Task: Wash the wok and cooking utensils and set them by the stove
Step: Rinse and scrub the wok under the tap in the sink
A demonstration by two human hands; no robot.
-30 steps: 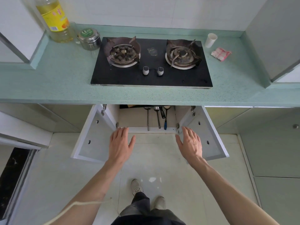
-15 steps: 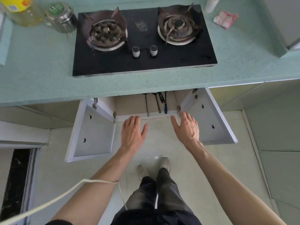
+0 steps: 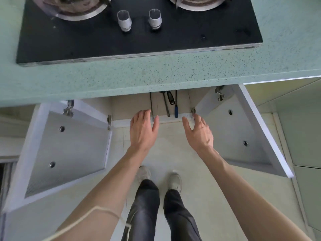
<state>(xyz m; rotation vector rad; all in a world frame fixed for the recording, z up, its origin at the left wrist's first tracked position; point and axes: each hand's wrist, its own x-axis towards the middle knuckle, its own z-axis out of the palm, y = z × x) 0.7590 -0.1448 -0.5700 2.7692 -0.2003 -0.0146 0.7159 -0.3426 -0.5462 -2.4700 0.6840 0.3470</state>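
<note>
So compared to half a second back, my view has dropped in a lot closer: the oil bottle, tin, cup and the pink packet have all slid out of the top of the picture, and now I only get the front half of the stove (image 3: 139,40) with its two knobs (image 3: 139,19) and the lower arcs of the burners. Both hands have pushed forward too. My left hand (image 3: 142,131) now has its fingers right at the cabinet's bottom lip, fingers straight and slightly spread, holding nothing. My right hand (image 3: 198,134) is just beside the right door's hinge, fingers loosely apart, also holding nothing. The utensils (image 3: 166,103) are still lying in the cabinet under the green desk (image 3: 156,75), between the two open doors (image 3: 66,150). I can only see the handle ends, one with a blue grip; the working ends are tucked under the desk edge, so I can't tell what each one is. No wok visible from here. A thin cord crosses my left forearm at the bottom.
</note>
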